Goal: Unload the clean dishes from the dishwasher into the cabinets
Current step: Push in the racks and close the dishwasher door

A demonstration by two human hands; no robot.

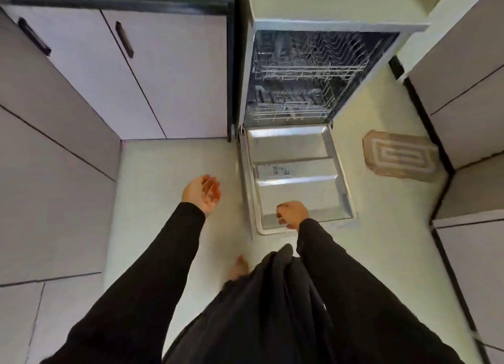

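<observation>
Two wire racks (pixel 302 71) (contents unclear) inside dishwasher (pixel 313 22).

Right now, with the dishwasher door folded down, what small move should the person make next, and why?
Probably release the door and reach for the lower rack: the right hand grips the door's edge, the left hand hangs open, and both racks sit pushed inside.

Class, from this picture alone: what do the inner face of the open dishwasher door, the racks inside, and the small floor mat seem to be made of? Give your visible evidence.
Dishwasher door inner face: likely stainless steel; grey, smooth, dully reflective pressed panels.
Racks: probably coated wire; thin pale rods forming grids and prongs.
Floor mat: apparently woven fabric; matt, soft-edged, with a beige-and-brown looping pattern.
</observation>
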